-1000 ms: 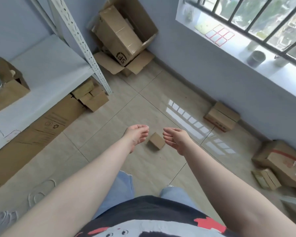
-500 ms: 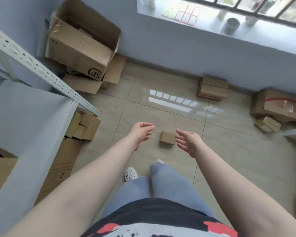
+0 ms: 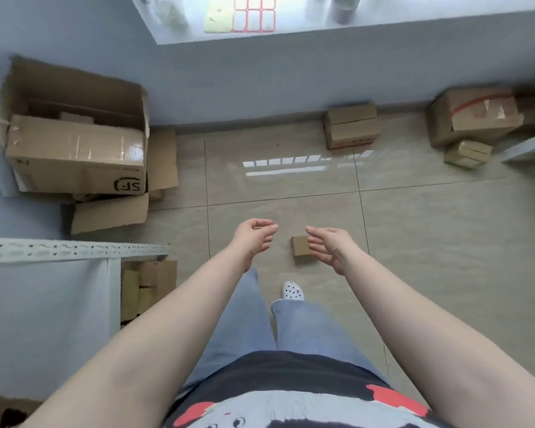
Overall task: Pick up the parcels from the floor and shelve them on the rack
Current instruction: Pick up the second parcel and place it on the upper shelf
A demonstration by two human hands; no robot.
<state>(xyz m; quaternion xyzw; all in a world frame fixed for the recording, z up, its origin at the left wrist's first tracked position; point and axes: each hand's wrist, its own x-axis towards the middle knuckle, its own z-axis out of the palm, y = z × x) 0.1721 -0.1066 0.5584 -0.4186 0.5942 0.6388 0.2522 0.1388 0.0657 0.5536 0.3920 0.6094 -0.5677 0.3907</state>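
A small brown cardboard parcel (image 3: 300, 245) lies on the tiled floor just ahead of my feet. My left hand (image 3: 254, 236) hovers to its left, fingers curled and apart, holding nothing. My right hand (image 3: 331, 245) hovers at the parcel's right side, palm turned inward, empty, partly overlapping its edge in the view. The white metal rack (image 3: 74, 250) stands at the left, its shelf surface (image 3: 44, 319) below me. More parcels lie along the far wall: a medium one (image 3: 351, 126), a large taped one (image 3: 473, 115) and a small one (image 3: 467, 153).
A big open SF carton (image 3: 74, 152) with a box inside sits in the far left corner, flaps spread on the floor. Flattened cartons (image 3: 147, 285) are stacked under the rack. A windowsill (image 3: 291, 17) with small items runs above the far wall. A box corner (image 3: 0, 410) shows bottom left.
My view has turned right and tilted down, so the rack slid left and the wall faces me. Both hands stay spread on either side of the small parcel, a little lower.
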